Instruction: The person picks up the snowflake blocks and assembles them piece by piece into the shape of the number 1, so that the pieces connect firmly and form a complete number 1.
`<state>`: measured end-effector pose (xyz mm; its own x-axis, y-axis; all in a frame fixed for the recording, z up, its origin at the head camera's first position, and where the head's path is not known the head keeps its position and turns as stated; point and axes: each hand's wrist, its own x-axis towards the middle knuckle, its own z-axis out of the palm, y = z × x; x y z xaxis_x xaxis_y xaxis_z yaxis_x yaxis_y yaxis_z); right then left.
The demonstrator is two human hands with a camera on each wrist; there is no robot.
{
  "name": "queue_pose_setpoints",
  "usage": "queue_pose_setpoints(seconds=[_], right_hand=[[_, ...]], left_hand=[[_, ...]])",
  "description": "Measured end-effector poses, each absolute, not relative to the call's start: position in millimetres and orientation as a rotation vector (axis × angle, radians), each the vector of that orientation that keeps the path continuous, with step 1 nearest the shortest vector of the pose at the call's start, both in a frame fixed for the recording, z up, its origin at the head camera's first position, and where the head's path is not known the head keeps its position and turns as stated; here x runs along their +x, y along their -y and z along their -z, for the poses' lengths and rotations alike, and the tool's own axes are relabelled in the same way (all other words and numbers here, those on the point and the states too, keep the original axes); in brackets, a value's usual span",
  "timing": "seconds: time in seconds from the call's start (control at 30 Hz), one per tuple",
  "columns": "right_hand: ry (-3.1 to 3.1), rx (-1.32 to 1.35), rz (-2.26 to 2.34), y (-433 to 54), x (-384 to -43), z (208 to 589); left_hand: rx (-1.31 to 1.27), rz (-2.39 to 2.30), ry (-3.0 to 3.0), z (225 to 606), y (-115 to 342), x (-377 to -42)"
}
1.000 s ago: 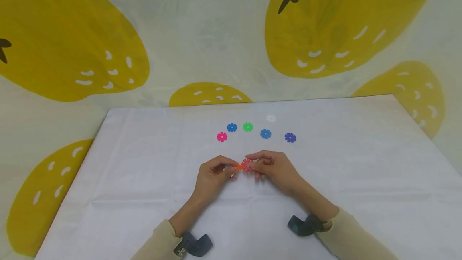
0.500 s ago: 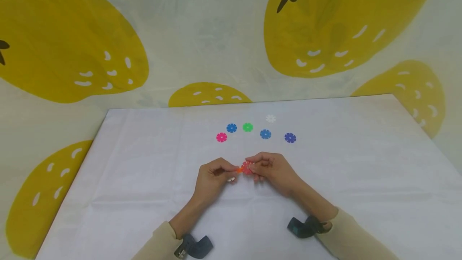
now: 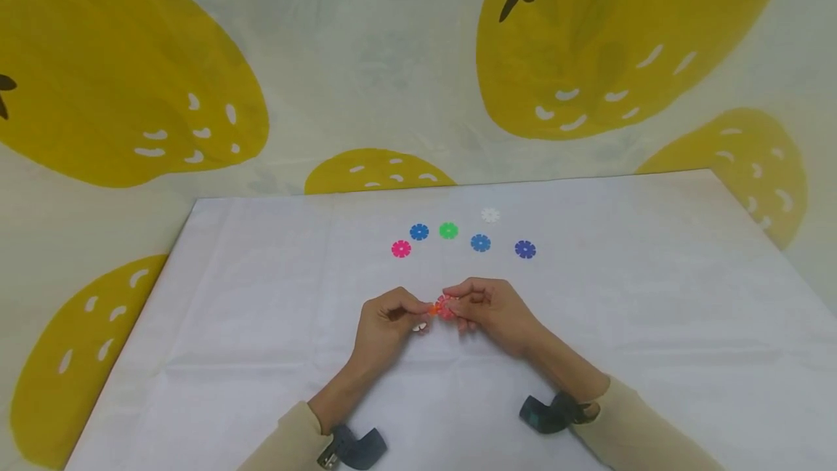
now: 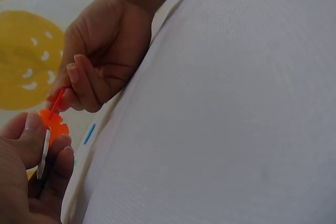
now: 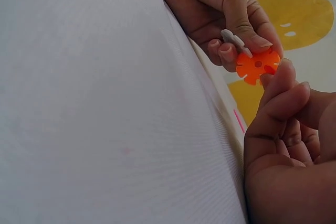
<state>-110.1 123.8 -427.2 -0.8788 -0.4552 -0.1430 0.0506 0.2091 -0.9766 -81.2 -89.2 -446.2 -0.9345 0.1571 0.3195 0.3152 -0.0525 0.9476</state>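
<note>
My left hand (image 3: 384, 324) pinches an orange notched plastic disc (image 5: 251, 70) between thumb and fingers. A white notched disc (image 5: 234, 41) joins the orange one at an angle on its left-hand side. My right hand (image 3: 495, 312) pinches a pinkish-red notched disc (image 3: 445, 307) by its outer side. In the left wrist view the red disc (image 4: 58, 99) appears edge-on, crosswise to the orange disc (image 4: 59, 129) and meeting its rim. Fingertips cover part of the contact, so how deep the notches sit cannot be seen.
Beyond the hands, flat on the white-covered table (image 3: 248, 296), lie a pink disc (image 3: 401, 248), a blue disc (image 3: 419, 232), a green disc (image 3: 448, 230), a white disc (image 3: 490, 215), a lighter blue disc (image 3: 480, 243) and a violet-blue disc (image 3: 525, 249). A lemon-patterned cloth (image 3: 379, 71) hangs behind.
Both hands have come slightly toward the person with the joined discs. The red disc appears a little nearer to the left fingertips. The loose discs stay where they were.
</note>
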Motion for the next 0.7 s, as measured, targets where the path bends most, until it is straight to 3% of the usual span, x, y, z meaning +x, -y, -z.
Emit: queue_pose_setpoints(seconds=[0.4, 0.7], right_hand=[[-2.11, -0.409, 1.712, -122, -109, 423], [-2.195, -0.32, 1.616, -123, -111, 421]], left_hand=[[-0.544, 2.054, 2.143, 419, 88, -75], [-0.609, 2.052, 2.133, 449, 95, -85]])
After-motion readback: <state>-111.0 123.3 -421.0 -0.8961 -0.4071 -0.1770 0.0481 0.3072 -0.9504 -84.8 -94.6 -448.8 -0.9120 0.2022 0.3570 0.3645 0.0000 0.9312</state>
